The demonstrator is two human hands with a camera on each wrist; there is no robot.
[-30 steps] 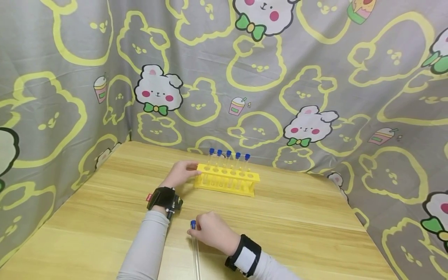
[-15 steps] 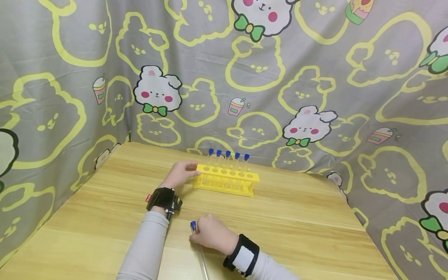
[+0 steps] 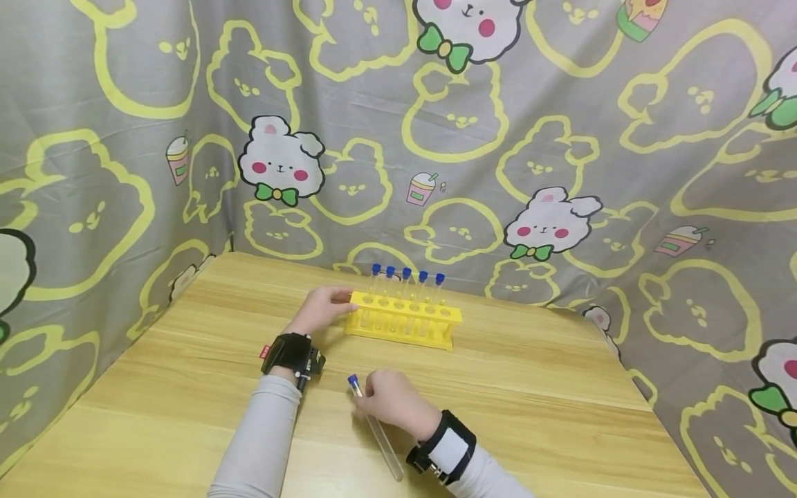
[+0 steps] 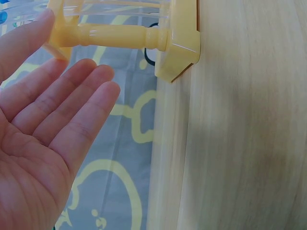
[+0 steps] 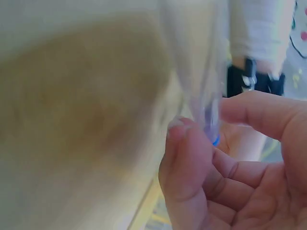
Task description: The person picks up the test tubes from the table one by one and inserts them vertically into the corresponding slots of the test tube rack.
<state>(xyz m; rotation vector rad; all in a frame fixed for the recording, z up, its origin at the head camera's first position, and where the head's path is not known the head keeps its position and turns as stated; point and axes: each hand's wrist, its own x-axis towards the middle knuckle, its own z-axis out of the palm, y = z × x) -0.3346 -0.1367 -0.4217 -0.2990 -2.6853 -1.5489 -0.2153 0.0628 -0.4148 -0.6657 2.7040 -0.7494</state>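
- Step in hand, as judged — a loose test tube [image 3: 376, 425] is being picked up off the wooden table [image 3: 548, 415], apparently for the yellow rack [image 3: 405, 319].
- The right hand [image 3: 389, 404] is pinching the tube just below its blue cap [image 3: 353, 380]; the right wrist view is showing fingertips [image 5: 184, 143] closed round the clear barrel.
- The left hand [image 3: 320, 308] is lying flat-fingered against the rack's left end — steadying, gripping nothing.
- Tube location: near edge of the table, well short of the rack, which is carrying five capped tubes [image 3: 406, 287].
- Orientation: long axis is running diagonally, cap end pointing away toward the rack, rounded end toward the person.
- The next move is calling for turning the tube upright, cap uppermost, over a free hole.
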